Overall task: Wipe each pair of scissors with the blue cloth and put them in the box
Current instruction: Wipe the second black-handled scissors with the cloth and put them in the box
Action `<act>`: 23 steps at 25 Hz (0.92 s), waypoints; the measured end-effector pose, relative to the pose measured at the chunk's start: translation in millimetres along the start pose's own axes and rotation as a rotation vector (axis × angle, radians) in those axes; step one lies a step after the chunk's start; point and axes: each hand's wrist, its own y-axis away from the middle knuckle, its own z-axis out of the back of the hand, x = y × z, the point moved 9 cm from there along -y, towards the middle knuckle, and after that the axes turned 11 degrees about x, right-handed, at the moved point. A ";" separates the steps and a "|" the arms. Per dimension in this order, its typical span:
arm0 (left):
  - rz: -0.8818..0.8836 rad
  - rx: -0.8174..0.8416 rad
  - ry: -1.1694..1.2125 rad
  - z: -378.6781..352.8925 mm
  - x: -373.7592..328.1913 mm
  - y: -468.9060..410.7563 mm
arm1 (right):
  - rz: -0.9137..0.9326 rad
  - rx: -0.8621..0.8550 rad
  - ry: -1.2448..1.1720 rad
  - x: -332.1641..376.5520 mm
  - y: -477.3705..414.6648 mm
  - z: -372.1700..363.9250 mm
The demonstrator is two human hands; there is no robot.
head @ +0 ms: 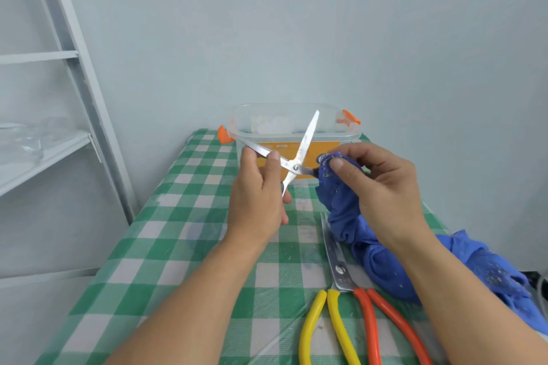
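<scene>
My left hand holds a small pair of steel scissors in the air in front of the box, thumb on one blade. The blades are spread wide, one pointing up and right, the other left. My right hand pinches the blue cloth around the scissors' right handle, which is hidden by the cloth. The clear plastic box with orange latches stands at the table's far end, lid off.
Yellow-handled scissors and orange-handled scissors lie together near the front right, blades pointing away. The rest of the cloth trails over the right table edge. The table has a green checked cover. A white shelf frame stands on the left.
</scene>
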 end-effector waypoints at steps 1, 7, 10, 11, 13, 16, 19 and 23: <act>-0.009 0.036 -0.029 -3.2 -1.3 -0.3 | 0.012 0.000 0.077 1.1 -0.8 0.7; 0.016 0.138 -0.119 -16.3 -2.6 -0.3 | -0.076 -0.013 0.356 -7.9 -4.0 -5.4; 0.011 0.136 -0.107 -18.1 -2.4 0.8 | -0.278 -0.022 0.190 -29.2 -2.4 -1.4; 0.013 0.138 -0.110 -18.4 -1.6 0.8 | -0.359 0.014 0.118 -37.3 -0.8 -3.9; 0.025 0.149 -0.129 -19.7 1.2 0.6 | -0.468 0.098 0.019 -47.6 4.6 -12.5; 0.024 0.169 -0.124 -22.5 3.5 -0.2 | -0.477 0.097 0.015 -48.9 4.5 -13.9; 0.027 0.188 -0.111 -26.8 2.1 0.4 | -0.436 0.066 0.059 -48.8 3.0 -11.7; 0.033 0.200 -0.087 -29.2 2.6 -0.7 | -0.380 0.029 0.272 -47.7 1.6 -8.9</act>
